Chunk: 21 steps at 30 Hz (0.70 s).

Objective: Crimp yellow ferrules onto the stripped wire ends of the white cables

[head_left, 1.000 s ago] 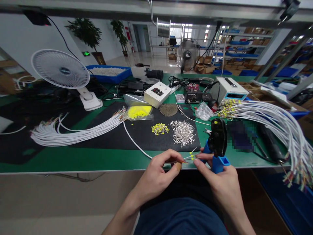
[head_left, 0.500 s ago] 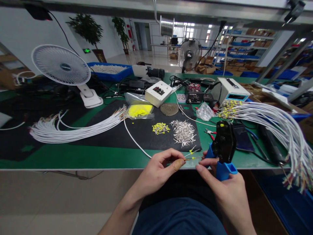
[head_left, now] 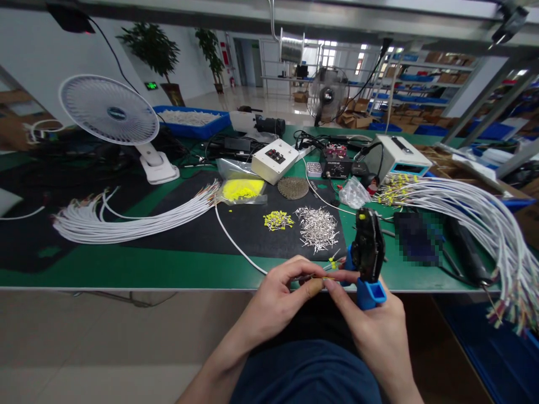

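Observation:
My left hand (head_left: 281, 292) pinches the end of a thin white cable (head_left: 236, 241) whose fine wires carry small yellow sleeves (head_left: 332, 262). My right hand (head_left: 370, 320) holds a black crimping tool with blue handles (head_left: 367, 255) in its palm, while its thumb and forefinger meet the left fingers at the wire tips. Both hands are just in front of the green bench's near edge (head_left: 126, 280). On the black mat behind them lie a pile of metal terminals (head_left: 316, 226) and a small heap of yellow sleeves (head_left: 277, 220).
A bundle of white cables (head_left: 126, 221) lies on the left, a larger bundle (head_left: 475, 207) hangs off the right. At the back stand a white fan (head_left: 110, 115), a white switch box (head_left: 274, 160), a bag of yellow parts (head_left: 242, 189) and a blue bin (head_left: 189, 120).
My right hand with the crimping tool has moved left until its fingers touch my left fingers at the wire tips. The tool now stands more upright.

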Each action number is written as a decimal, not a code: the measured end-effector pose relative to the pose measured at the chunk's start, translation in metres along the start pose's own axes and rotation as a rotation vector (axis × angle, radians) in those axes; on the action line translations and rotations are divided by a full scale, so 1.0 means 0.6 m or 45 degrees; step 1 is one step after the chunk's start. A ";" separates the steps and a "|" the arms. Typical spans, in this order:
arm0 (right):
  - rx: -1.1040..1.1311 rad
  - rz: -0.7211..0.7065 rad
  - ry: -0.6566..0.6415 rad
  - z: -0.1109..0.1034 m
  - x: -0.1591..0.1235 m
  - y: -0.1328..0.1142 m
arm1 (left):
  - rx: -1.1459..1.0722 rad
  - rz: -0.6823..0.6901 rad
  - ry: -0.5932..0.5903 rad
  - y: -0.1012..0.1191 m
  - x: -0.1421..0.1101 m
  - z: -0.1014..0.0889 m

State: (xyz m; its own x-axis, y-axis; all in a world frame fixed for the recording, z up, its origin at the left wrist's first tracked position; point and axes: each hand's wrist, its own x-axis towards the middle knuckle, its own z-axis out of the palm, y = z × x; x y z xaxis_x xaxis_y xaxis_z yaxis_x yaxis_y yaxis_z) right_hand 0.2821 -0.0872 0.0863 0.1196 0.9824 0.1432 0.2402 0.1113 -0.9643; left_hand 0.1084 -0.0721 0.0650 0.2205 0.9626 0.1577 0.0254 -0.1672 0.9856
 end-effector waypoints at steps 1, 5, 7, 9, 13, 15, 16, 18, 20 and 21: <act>-0.010 -0.005 0.008 0.000 0.001 0.001 | -0.002 0.005 0.006 0.001 0.000 0.001; -0.043 -0.038 0.046 0.002 0.005 0.005 | -0.008 -0.004 0.046 -0.002 0.002 0.003; -0.048 -0.043 0.058 0.003 0.006 0.007 | -0.005 -0.005 0.076 -0.005 0.004 0.005; -0.041 -0.035 0.067 0.005 0.006 0.010 | -0.007 0.002 0.104 -0.008 0.005 0.006; -0.024 -0.017 0.086 0.009 0.007 0.016 | -0.017 0.031 0.173 -0.010 0.006 0.009; -0.019 -0.030 0.075 0.009 0.011 0.022 | 0.000 0.035 0.166 -0.009 0.008 0.009; -0.017 -0.042 0.063 0.008 0.013 0.025 | 0.012 0.027 0.138 -0.007 0.009 0.008; -0.016 -0.072 0.039 0.005 0.019 0.031 | 0.049 0.004 0.063 -0.005 0.012 0.005; -0.017 -0.089 0.023 0.003 0.024 0.037 | 0.082 -0.002 0.023 -0.003 0.017 0.002; -0.015 -0.086 0.021 0.003 0.026 0.039 | 0.088 0.008 0.031 -0.002 0.019 0.001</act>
State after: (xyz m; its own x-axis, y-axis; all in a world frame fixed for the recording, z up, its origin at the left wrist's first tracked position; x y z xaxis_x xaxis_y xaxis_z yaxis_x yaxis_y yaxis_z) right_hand 0.2880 -0.0690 0.0657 0.1189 0.9700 0.2118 0.2593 0.1756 -0.9497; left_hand 0.1115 -0.0608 0.0657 0.1973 0.9662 0.1659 0.0912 -0.1866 0.9782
